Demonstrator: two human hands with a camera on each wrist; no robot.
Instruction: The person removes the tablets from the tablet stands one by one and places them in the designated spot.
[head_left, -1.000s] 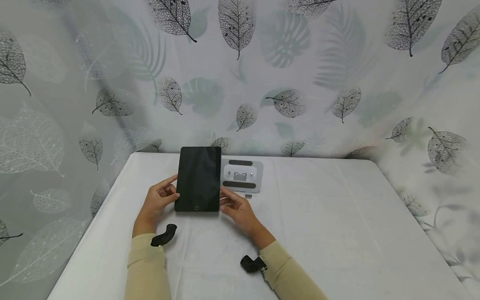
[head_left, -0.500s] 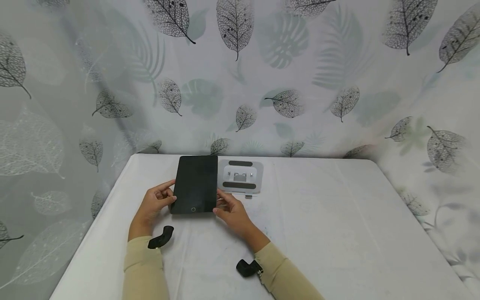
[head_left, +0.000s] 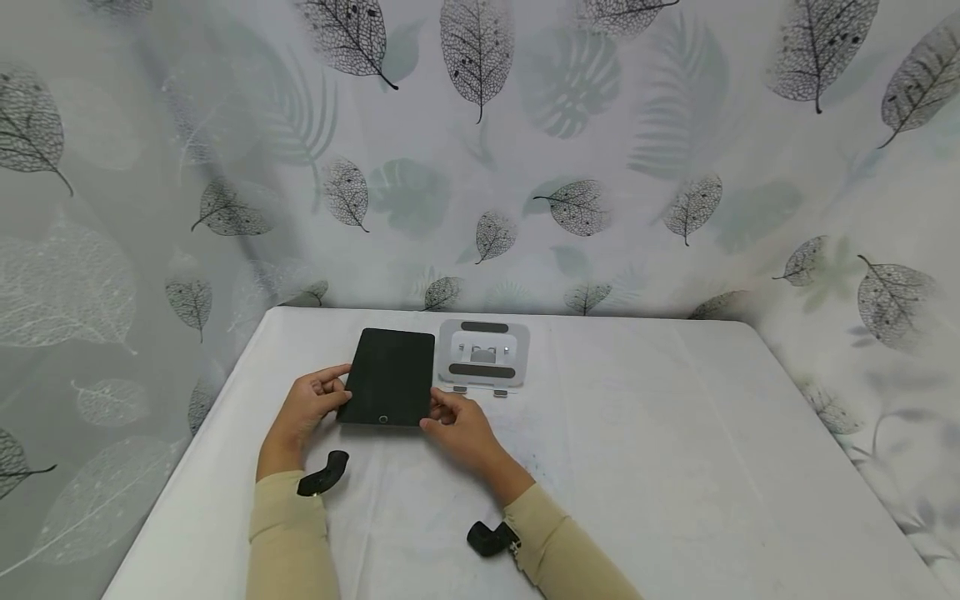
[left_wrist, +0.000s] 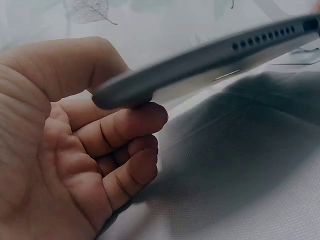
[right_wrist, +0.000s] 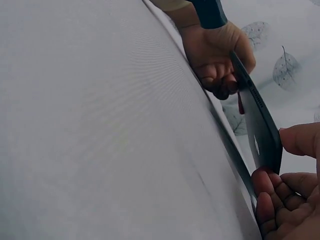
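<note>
- While the flat black rectangular tablet [head_left: 388, 377] hangs just above the white-clothed bench [head_left: 637, 433], its long axis runs away from the person, with the round button end nearest them.
- The left hand [head_left: 307, 408] pinches the tablet's left near corner; in the left wrist view the thumb lies on top and the curled fingers [left_wrist: 125, 145] sit beneath the grey edge [left_wrist: 210, 60].
- The right hand [head_left: 459, 423] grips the tablet's right near corner, thumb on top and fingers [right_wrist: 267, 197] underneath.
- Both hands sit at the near end, one on each side of the tablet, about equally close.
- The wrist views show a gap under the tablet, its far end tilted slightly up.
- A silver metal folding stand with dark pads [head_left: 483, 357] lies flat just beyond the tablet's right edge; whether they touch I cannot tell.
</note>
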